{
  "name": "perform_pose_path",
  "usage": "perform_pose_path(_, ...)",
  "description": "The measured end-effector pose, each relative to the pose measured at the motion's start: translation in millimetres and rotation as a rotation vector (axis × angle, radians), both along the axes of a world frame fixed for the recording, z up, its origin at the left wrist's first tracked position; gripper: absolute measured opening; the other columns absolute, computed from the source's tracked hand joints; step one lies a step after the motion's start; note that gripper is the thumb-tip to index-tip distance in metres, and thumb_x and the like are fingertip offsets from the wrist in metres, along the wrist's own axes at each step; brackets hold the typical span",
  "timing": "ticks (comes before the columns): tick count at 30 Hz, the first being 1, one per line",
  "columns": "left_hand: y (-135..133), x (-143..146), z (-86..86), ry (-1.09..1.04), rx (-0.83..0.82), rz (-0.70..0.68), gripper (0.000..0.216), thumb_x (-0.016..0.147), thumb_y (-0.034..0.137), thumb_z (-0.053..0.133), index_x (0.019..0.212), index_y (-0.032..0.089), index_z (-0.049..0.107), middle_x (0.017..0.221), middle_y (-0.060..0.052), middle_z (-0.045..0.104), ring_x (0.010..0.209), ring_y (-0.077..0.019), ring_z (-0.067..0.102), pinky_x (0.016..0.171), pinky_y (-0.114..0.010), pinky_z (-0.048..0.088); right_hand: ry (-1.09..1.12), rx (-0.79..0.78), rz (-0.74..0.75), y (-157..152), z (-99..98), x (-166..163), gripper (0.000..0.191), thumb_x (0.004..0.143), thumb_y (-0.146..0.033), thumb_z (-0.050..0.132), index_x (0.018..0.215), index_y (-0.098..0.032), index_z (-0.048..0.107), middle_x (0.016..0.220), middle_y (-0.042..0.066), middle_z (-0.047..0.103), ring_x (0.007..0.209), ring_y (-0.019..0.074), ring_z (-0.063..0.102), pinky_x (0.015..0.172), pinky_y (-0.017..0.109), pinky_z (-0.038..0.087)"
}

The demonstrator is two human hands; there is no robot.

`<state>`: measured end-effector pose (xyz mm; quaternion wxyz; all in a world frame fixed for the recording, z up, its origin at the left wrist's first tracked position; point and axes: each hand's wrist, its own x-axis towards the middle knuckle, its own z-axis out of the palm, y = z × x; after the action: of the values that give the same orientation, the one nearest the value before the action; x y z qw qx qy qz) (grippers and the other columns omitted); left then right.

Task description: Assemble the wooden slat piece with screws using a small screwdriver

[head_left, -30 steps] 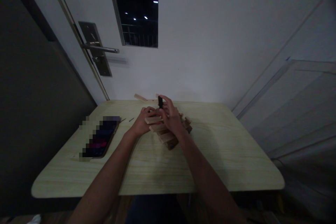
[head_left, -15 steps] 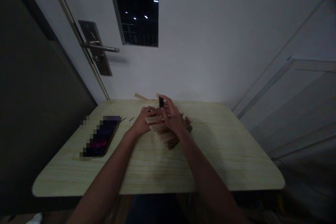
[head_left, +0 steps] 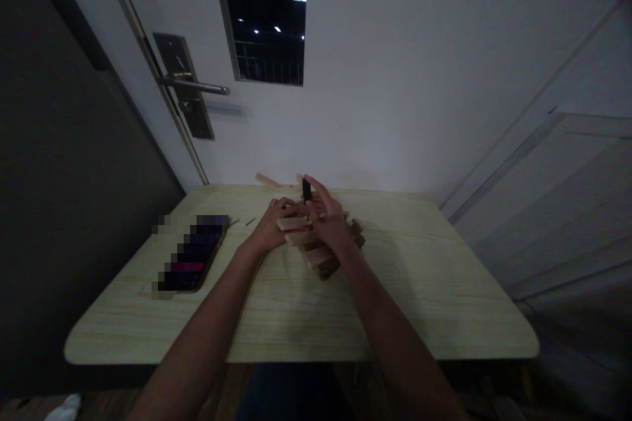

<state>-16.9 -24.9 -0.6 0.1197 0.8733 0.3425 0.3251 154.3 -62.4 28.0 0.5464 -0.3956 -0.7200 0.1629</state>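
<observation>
A small slatted wooden piece [head_left: 318, 255], built from several light strips with a darker block at its near end, rests on the table between my hands. My left hand [head_left: 274, 223] is closed on its left side, with fingers curled over the far strips. Above the far part, my right hand [head_left: 330, 217] pinches a short black handle [head_left: 307, 190] between thumb and fingertips. It stands upright and looks like a screwdriver's; its lower end is hidden by the fingers and wood.
A phone [head_left: 200, 256], partly blurred, lies left on the pale table [head_left: 419, 302]. Two thin dark metal pins [head_left: 251, 222] lie near its top corner. Loose wooden strips [head_left: 267, 179] are at the table's back edge, against the white door [head_left: 395, 79] with its metal handle [head_left: 197, 85].
The view has shifted slightly, so everything sits a little further right. Both hands keep their hold, and the black handle stays upright over the wooden piece.
</observation>
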Motion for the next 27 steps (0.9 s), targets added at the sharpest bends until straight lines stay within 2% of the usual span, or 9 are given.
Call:
perform_pose_path(2, 0.3, 0.0, -0.3, 0.002, -0.005, 0.001, 0.037, 0.077, 0.051, 0.071, 0.103, 0.025, 0.070, 0.106, -0.007, 0.063, 0.103, -0.0247, 0.055, 0.094, -0.046, 0.041, 0.032, -0.021, -0.017, 1.2, -1.2, -0.6, 0.053, 0.091, -0.021, 0.053, 0.142, -0.033, 0.044, 0.111, 0.005, 0.067, 0.094, 0.0194, 0.067, 0.085, 0.037, 0.059)
perform_pose_path(4, 0.8, -0.1, -0.9, 0.007, -0.002, 0.000, 0.038, 0.077, 0.051, 0.071, 0.105, 0.024, 0.070, 0.107, -0.008, 0.063, 0.104, -0.0252, 0.054, 0.094, -0.047, 0.040, 0.034, 0.006, -0.051, 2.6, -2.7, -1.2, 0.053, 0.088, -0.021, 0.057, 0.139, -0.033, 0.047, 0.115, 0.005, 0.066, 0.091, 0.0202, 0.066, 0.085, 0.039, 0.059)
perform_pose_path(8, 0.9, -0.3, -0.7, 0.014, 0.004, 0.004, 0.037, 0.078, 0.050, 0.070, 0.105, 0.024, 0.071, 0.109, -0.009, 0.063, 0.105, -0.0265, 0.053, 0.094, -0.047, 0.040, -0.032, 0.045, -0.087, 2.8, -2.8, -1.4, 0.052, 0.088, -0.021, 0.055, 0.137, -0.037, 0.048, 0.129, 0.004, 0.061, 0.105, 0.0242, 0.064, 0.094, 0.046, 0.055)
perform_pose_path(11, 0.3, 0.0, 1.2, 0.009, -0.006, 0.000, 0.035, 0.078, 0.049, 0.069, 0.104, 0.025, 0.072, 0.107, -0.008, 0.063, 0.104, -0.0262, 0.053, 0.094, -0.047, 0.040, -0.042, 0.026, -0.045, 0.3, 0.2, -0.6, 0.053, 0.091, -0.019, 0.047, 0.143, -0.032, 0.042, 0.135, 0.005, 0.058, 0.115, 0.0228, 0.061, 0.100, 0.042, 0.052)
perform_pose_path(14, 1.4, 0.1, 1.4, 0.016, -0.010, -0.007, 0.034, 0.078, 0.050, 0.070, 0.102, 0.026, 0.072, 0.106, -0.007, 0.064, 0.104, -0.0258, 0.054, 0.093, -0.046, 0.040, -0.020, -0.025, -0.003, -1.0, 2.0, 0.1, 0.053, 0.093, -0.017, 0.042, 0.145, -0.028, 0.040, 0.125, 0.007, 0.064, 0.107, 0.0194, 0.065, 0.095, 0.036, 0.055)
perform_pose_path(17, 3.4, -0.5, -0.8, 0.015, -0.004, 0.007, 0.035, 0.076, 0.052, 0.070, 0.099, 0.026, 0.072, 0.106, -0.007, 0.064, 0.104, -0.0252, 0.053, 0.094, -0.046, 0.040, 0.008, -0.032, -0.030, 1.0, 0.5, -0.1, 0.050, 0.092, -0.020, 0.047, 0.141, -0.030, 0.043, 0.125, 0.007, 0.063, 0.101, 0.0202, 0.066, 0.088, 0.037, 0.058)
perform_pose_path(20, 4.3, -0.8, -2.8, 0.007, 0.010, 0.005, 0.036, 0.077, 0.053, 0.070, 0.100, 0.026, 0.072, 0.107, -0.007, 0.063, 0.104, -0.0252, 0.053, 0.094, -0.046, 0.040, 0.016, 0.015, -0.068, 3.4, -1.9, -0.7, 0.048, 0.090, -0.022, 0.052, 0.136, -0.031, 0.046, 0.131, 0.007, 0.059, 0.108, 0.0228, 0.063, 0.091, 0.040, 0.057)
perform_pose_path(23, 4.9, -0.8, -3.9, 0.009, 0.023, -0.009, 0.037, 0.078, 0.053, 0.069, 0.102, 0.025, 0.072, 0.106, -0.008, 0.063, 0.103, -0.0255, 0.054, 0.094, -0.046, 0.040, 0.000, 0.022, -0.073, 2.8, -2.0, -0.9, 0.046, 0.091, -0.022, 0.051, 0.136, -0.030, 0.045, 0.136, 0.007, 0.056, 0.115, 0.0226, 0.059, 0.092, 0.039, 0.056)
perform_pose_path(27, 5.8, -0.8, -5.6, 0.001, 0.017, 0.011, 0.037, 0.077, 0.053, 0.070, 0.100, 0.024, 0.071, 0.106, -0.007, 0.063, 0.103, -0.0249, 0.054, 0.094, -0.045, 0.040, 0.004, -0.017, -0.038, 0.2, -0.5, -0.4, 0.047, 0.094, -0.019, 0.044, 0.139, -0.030, 0.041, 0.125, 0.007, 0.062, 0.107, 0.0190, 0.064, 0.093, 0.036, 0.055)
